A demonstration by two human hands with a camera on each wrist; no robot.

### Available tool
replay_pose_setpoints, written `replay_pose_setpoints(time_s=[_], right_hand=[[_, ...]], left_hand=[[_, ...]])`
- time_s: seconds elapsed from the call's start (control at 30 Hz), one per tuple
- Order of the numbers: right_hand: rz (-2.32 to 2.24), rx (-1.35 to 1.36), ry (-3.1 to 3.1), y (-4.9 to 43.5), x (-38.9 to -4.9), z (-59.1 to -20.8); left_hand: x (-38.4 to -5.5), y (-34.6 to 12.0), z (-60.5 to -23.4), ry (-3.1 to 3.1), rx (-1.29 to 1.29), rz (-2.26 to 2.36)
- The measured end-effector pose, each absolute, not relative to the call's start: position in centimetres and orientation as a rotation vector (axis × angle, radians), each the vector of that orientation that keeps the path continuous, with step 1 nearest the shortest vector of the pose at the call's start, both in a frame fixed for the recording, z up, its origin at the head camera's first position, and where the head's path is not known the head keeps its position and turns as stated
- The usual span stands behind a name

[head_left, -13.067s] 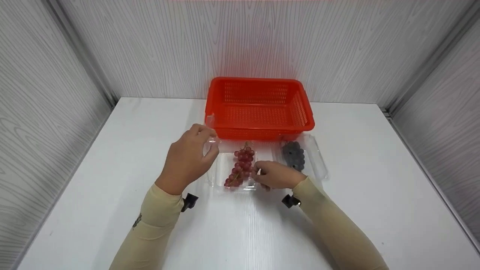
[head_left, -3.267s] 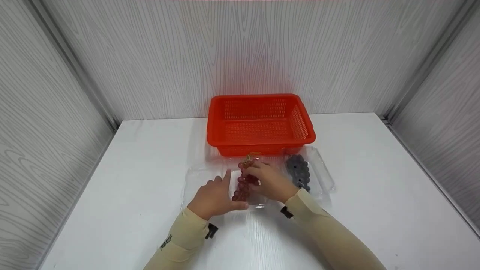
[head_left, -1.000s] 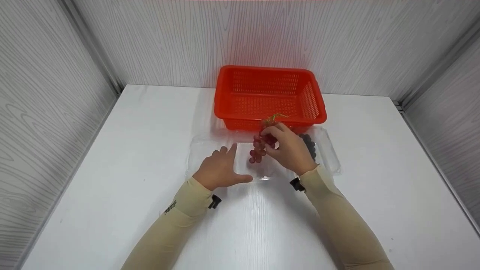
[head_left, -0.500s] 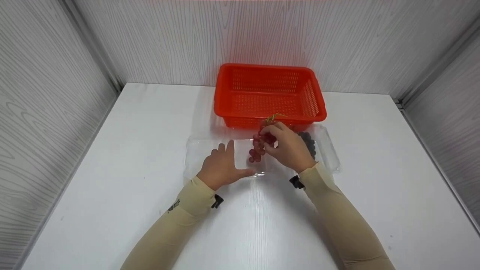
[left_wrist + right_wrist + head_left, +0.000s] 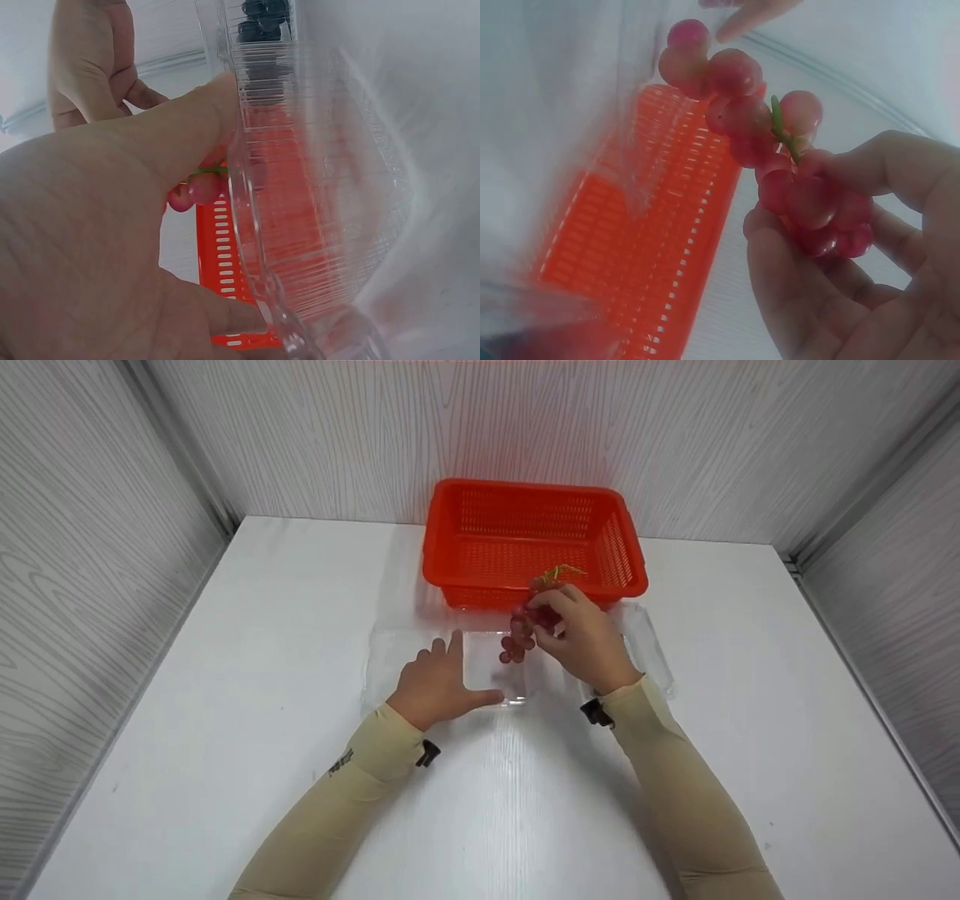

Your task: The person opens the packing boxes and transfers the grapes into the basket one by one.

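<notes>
My right hand (image 5: 589, 641) pinches a bunch of red grapes (image 5: 517, 641) between thumb and fingers. The bunch hangs above a clear plastic clamshell box (image 5: 482, 664), its green stem end overlapping the front rim of the red basket (image 5: 476, 598). In the right wrist view the fingertips press round the grapes (image 5: 735, 112), and several hang free of the hand. My left hand (image 5: 435, 686) lies at the box with fingers and thumb spread. Its thumb (image 5: 195, 112) touches the clear plastic edge in the left wrist view.
A second clear clamshell box (image 5: 651, 649) stands at the right, partly behind my right hand. Dark grapes (image 5: 264, 19) lie in it, seen in the left wrist view. The basket stands near the back wall (image 5: 525, 420).
The left hand has left the clamshell's lid, which now lies open, and spread at the box. The right hand has lifted the red grapes out and moved them toward the basket.
</notes>
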State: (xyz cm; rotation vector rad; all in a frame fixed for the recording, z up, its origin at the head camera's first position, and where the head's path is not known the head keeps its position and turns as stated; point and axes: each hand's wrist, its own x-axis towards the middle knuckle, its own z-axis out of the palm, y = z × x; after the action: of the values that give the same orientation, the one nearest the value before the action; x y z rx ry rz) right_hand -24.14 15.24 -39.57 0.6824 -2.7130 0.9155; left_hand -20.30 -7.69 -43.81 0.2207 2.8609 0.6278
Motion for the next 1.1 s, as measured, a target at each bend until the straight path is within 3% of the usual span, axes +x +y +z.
replay_pose_setpoints(time_s=[0.67,1.1], right_hand=[[0.853,0.564,-2.731,17.3,-26.1,-34.4],[0.878,0.502,-2.733,18.5,-29.0,-33.7]], left_hand=[[-20.9,-7.9,-43.5,2.861,0.21,0.64],[-20.5,-7.5,-43.9,2.838,0.205,0.662]])
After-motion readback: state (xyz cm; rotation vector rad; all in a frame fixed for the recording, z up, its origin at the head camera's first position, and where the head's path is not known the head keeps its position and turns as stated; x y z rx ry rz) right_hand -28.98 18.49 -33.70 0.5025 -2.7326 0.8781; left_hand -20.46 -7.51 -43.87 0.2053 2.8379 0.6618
